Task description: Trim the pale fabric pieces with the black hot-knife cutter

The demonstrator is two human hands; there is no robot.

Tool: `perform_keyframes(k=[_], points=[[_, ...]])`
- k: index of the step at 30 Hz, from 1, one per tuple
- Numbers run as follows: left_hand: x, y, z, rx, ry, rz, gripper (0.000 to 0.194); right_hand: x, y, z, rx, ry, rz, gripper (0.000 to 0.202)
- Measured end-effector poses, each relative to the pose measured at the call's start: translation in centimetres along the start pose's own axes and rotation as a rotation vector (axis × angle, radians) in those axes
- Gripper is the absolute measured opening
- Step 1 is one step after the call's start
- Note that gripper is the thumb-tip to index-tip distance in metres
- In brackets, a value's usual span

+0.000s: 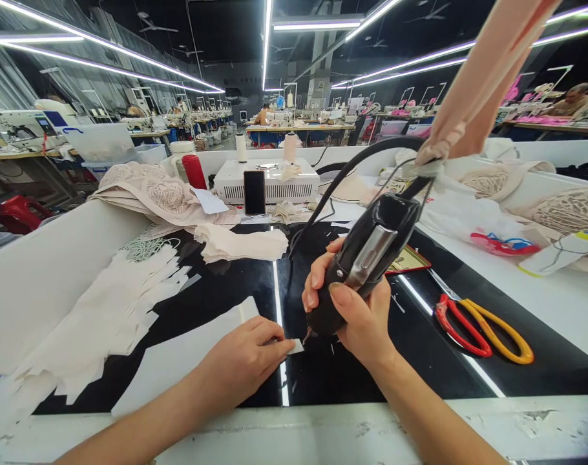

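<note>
My right hand [357, 303] is closed round a black handheld tool [371, 248] with a metal plate, which hangs by its cord from a pale fabric strip [478, 84]. The tool's lower end is just right of my left hand [248, 361]. The fingers of my left hand pinch a small white piece [297, 347] over the black glossy surface [333, 381]. Beneath my left forearm lies a larger white fabric sheet [178, 352]. Only the end of the small piece shows past the fingertips.
Cut white pieces [105, 310] are heaped at left, with a cream stack [243, 244] behind. Red and yellow scissors [488, 326] lie at right. A phone [254, 192] stands against a white box [289, 181]. The black cord [342, 174] arches above the surface.
</note>
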State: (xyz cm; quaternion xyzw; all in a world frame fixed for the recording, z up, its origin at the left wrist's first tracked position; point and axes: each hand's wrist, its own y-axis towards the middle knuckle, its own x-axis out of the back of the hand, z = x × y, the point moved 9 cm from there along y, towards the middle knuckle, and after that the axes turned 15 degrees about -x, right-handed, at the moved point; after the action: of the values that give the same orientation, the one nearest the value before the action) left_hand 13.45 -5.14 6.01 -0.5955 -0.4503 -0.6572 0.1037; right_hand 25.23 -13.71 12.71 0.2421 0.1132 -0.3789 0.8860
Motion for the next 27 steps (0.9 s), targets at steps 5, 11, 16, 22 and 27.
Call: perform_keyframes(k=[5,11,16,22,27], points=[[-0.25,0.01,-0.03,-0.004,0.024,0.023,0.030,0.01,-0.12,0.10,-0.011,0.000,-0.022,0.040],[-0.34,0.07,-0.15,-0.012,0.040,0.027,0.030,-0.03,-0.36,-0.07,-0.020,-0.013,-0.029,0.040],[-0.51,0.13,-0.08,-0.011,0.056,0.048,0.030,0.10,-0.44,-0.08,-0.016,-0.019,-0.048,0.042],[-0.85,0.08,0.00,0.001,0.067,0.098,0.032,0.20,-0.62,-0.10,-0.023,-0.023,-0.052,0.040],[-0.94,-0.08,0.11,0.006,0.060,0.098,0.034,0.37,-0.38,0.14,0.004,-0.018,-0.076,0.041]])
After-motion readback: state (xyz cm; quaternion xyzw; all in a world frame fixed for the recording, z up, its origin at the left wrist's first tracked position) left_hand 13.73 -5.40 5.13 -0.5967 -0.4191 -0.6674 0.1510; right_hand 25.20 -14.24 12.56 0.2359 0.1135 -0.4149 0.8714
